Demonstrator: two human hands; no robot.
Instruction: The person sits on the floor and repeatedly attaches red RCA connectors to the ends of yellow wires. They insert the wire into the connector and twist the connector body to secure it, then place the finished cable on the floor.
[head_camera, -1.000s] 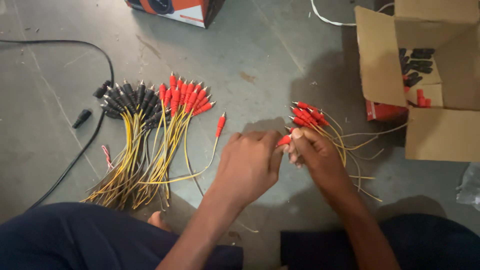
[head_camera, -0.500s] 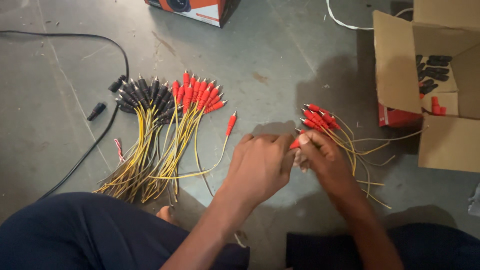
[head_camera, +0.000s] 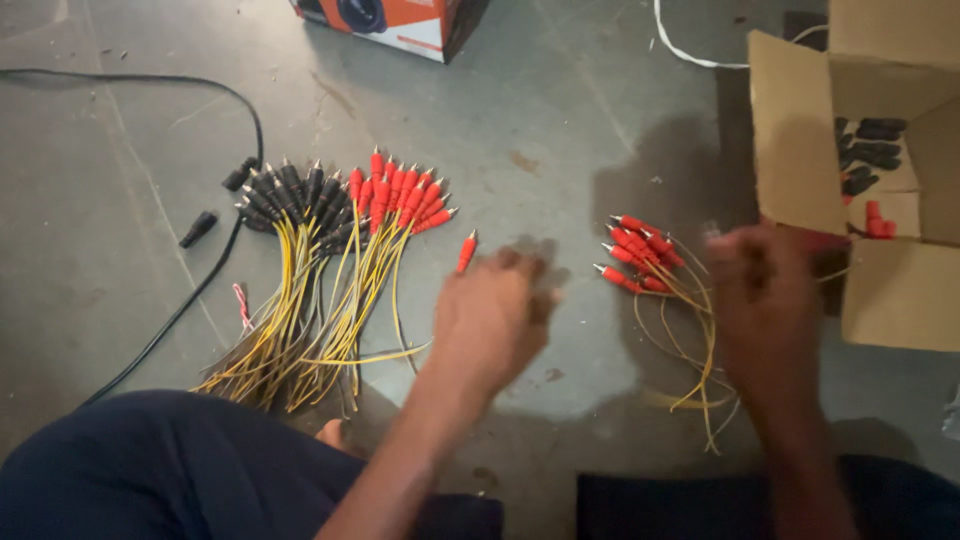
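Two bare hands over a grey concrete floor (head_camera: 560, 120), both smeared by motion. Left hand (head_camera: 490, 315) hovering with fingers spread, nothing gripped, nearest a lone red-tipped yellow lead (head_camera: 466, 252) just left of its fingertips. Right hand (head_camera: 765, 305) blurred and dark near the front edge of a brown cardboard box (head_camera: 800, 140); grip impossible to tell, perhaps empty. Between the hands, a small bunch of red-plugged yellow wires (head_camera: 640, 262) lying fanned on the floor, its tails curling under the right hand. Further left, a large sorted bundle (head_camera: 320, 260): black plugs on its left side, red plugs on its right, yellow tails converging toward a dark trouser leg (head_camera: 170, 470). Inside the open box, loose black caps (head_camera: 865, 150) above a few red caps (head_camera: 878, 220). At top edge, an orange, white and black carton (head_camera: 385, 18). Far left, a black cable (head_camera: 200, 290) snaking across the floor.
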